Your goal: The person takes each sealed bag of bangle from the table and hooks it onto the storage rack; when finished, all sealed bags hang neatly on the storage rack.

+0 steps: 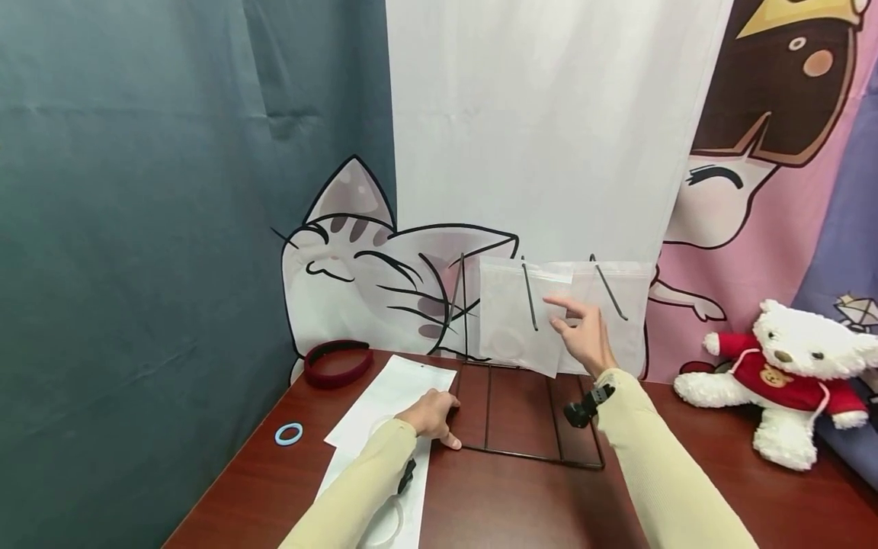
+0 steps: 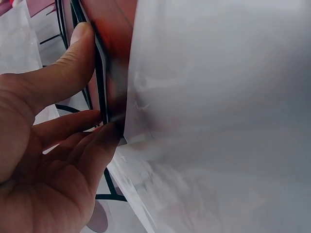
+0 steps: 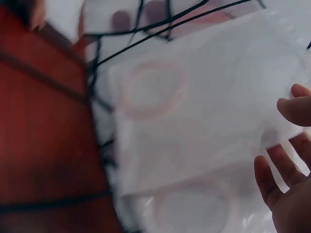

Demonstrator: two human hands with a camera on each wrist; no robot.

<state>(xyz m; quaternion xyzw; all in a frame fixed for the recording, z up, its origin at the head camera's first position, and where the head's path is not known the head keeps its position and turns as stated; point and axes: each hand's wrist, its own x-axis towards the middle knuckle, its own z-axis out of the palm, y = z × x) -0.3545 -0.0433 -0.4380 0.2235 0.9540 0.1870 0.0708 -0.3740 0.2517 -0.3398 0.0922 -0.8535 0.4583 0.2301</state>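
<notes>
A black wire rack (image 1: 521, 456) stands on the table, its base wires flat and its prongs pointing forward. My left hand (image 1: 430, 415) holds the left side of its base; in the left wrist view the thumb (image 2: 77, 58) and fingers lie on opposite sides of the wire. Two translucent bags hang on the rack: a left bag (image 1: 504, 305) and a right bag (image 1: 627, 335). Faint rings show through both in the right wrist view. My right hand (image 1: 583, 335) is raised before the bags, index finger extended near a prong (image 1: 530, 297), gripping nothing.
More translucent bags (image 1: 411, 381) lie left of the rack, partly under my left forearm. A dark red headband (image 1: 338, 379) and a light blue ring (image 1: 289, 434) sit farther left. A white teddy bear (image 1: 789, 381) in red sits at the right. Printed curtains hang behind.
</notes>
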